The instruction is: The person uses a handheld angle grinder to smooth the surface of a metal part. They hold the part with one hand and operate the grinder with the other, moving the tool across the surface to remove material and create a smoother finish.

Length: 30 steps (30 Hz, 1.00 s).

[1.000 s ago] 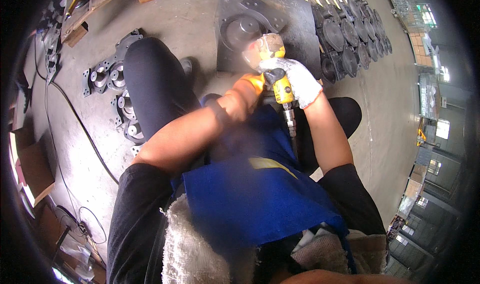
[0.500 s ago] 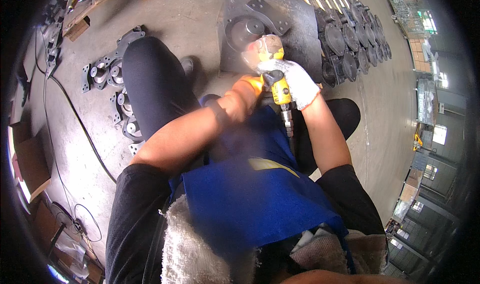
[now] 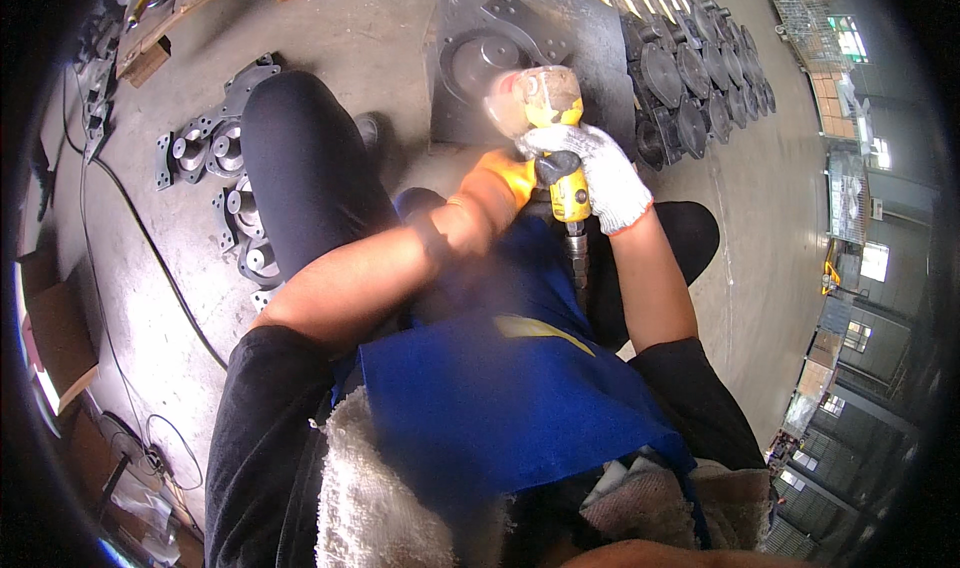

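Observation:
A yellow air grinder (image 3: pixel 572 190), worn bare at its head, is held over a dark steel plate (image 3: pixel 600 98). My right hand (image 3: pixel 603 173), in a white knit glove, wraps round the grinder body. My left hand (image 3: pixel 510 176), in an orange-yellow glove, is closed at a black handle (image 3: pixel 558 166) on the grinder's side. The grinder's disc (image 3: pixel 507 106) looks blurred and reddish. It is close to the round boss of a dark metal casting (image 3: pixel 487 63) lying on the plate. Whether disc and casting touch I cannot tell. A metal hose coupling (image 3: pixel 577 250) hangs from the grinder's rear end.
Several similar castings (image 3: pixel 228 150) lie on the floor left of my knee. Rows of dark castings (image 3: pixel 690 73) stand beyond the plate at right. A black hose (image 3: pixel 150 230) crosses the floor at left. A wooden pallet (image 3: pixel 195 13) is at far left.
The grinder and both hands have shifted slightly right relative to the casting, and the disc with them. The view has moved a little too. Both grips are unchanged.

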Tool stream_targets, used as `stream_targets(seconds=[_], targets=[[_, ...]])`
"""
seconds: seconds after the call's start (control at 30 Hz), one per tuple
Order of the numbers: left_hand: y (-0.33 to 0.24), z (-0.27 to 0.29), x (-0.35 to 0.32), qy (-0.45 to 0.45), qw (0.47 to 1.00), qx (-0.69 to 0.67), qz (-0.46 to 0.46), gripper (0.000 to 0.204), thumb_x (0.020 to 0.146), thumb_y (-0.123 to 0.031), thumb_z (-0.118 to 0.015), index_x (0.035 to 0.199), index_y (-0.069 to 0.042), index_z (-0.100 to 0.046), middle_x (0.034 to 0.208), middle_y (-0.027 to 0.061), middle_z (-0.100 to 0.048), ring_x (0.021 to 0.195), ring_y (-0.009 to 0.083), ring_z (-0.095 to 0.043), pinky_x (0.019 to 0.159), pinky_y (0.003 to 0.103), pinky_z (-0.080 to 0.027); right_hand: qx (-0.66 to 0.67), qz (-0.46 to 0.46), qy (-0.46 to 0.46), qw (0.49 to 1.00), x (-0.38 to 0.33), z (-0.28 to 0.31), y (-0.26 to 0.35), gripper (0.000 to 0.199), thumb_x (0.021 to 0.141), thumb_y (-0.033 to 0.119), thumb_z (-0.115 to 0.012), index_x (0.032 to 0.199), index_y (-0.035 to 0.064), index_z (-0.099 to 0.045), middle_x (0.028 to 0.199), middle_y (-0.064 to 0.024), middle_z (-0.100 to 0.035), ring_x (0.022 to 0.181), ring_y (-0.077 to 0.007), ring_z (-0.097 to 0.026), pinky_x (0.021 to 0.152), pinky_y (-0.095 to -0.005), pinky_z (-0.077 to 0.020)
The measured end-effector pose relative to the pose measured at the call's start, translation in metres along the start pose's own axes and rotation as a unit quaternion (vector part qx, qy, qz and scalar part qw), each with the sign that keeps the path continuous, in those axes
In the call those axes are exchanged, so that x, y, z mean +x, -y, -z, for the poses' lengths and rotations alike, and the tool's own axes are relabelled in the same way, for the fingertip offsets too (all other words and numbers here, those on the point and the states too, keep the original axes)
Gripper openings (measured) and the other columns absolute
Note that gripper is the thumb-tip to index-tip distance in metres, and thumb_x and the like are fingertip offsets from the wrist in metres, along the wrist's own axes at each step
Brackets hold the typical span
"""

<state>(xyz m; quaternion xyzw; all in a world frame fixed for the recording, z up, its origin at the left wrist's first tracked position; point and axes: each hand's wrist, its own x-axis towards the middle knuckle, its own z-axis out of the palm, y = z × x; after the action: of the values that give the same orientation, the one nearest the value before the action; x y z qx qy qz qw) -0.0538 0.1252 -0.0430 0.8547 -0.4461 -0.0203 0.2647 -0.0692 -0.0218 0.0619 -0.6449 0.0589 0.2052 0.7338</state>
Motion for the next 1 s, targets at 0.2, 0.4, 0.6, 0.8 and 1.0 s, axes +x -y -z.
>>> stream_targets(seconds=[0.2,0.4,0.6,0.8,1.0], targets=[[0.040,-0.080,-0.001,-0.086,0.986,-0.122,0.070,0.026,0.093,-0.016,-0.042,0.101,-0.006,-0.064,0.100,0.0144,-0.068,0.090,0.0291,-0.065,0.082,0.041,-0.051,-0.095,0.015,0.025,0.995,0.013,0.006,-0.010,0.030,0.094,0.018,-0.051,0.104,-0.0046,-0.067,0.104,-0.0121,-0.068,0.096,-0.0195,-0.065,0.089,-0.0323,-0.0503],[-0.006,0.015,0.003,-0.010,0.938,-0.281,0.201,0.043,0.090,-0.045,-0.055,0.098,-0.005,-0.068,0.095,0.0162,-0.070,0.092,0.0327,-0.066,0.075,0.040,-0.051,-0.241,0.125,0.043,0.962,0.005,0.005,-0.002,0.033,0.094,0.017,-0.046,0.107,-0.0062,-0.064,0.106,-0.0141,-0.068,0.099,-0.0215,-0.064,0.092,-0.0334,-0.0493],[-0.022,0.024,-0.001,-0.106,0.885,-0.407,0.199,0.033,0.085,-0.037,-0.064,0.092,-0.005,-0.069,0.090,0.0153,-0.071,0.086,0.0333,-0.067,0.072,0.041,-0.051,-0.174,0.057,-0.021,0.983,-0.001,0.005,0.003,0.029,0.093,0.017,-0.049,0.103,-0.0046,-0.066,0.101,-0.0123,-0.069,0.093,-0.0207,-0.066,0.087,-0.0316,-0.0510],[-0.024,0.038,0.004,0.077,0.991,-0.030,0.101,0.019,0.086,-0.011,-0.055,0.100,-0.014,-0.067,0.097,0.0080,-0.071,0.088,0.0250,-0.068,0.075,0.037,-0.054,-0.180,0.068,0.028,0.981,0.008,0.017,-0.009,0.029,0.093,0.018,-0.051,0.104,-0.0048,-0.067,0.102,-0.0121,-0.069,0.094,-0.0202,-0.066,0.087,-0.0315,-0.0507],[-0.012,0.016,0.004,0.008,0.998,0.006,0.060,0.017,0.087,-0.016,-0.055,0.098,-0.014,-0.068,0.093,0.0102,-0.071,0.087,0.0265,-0.068,0.075,0.035,-0.053,-0.205,0.109,0.045,0.972,0.009,0.013,-0.004,0.032,0.093,0.017,-0.048,0.106,-0.0062,-0.065,0.103,-0.0136,-0.068,0.095,-0.0213,-0.065,0.089,-0.0321,-0.0501]])
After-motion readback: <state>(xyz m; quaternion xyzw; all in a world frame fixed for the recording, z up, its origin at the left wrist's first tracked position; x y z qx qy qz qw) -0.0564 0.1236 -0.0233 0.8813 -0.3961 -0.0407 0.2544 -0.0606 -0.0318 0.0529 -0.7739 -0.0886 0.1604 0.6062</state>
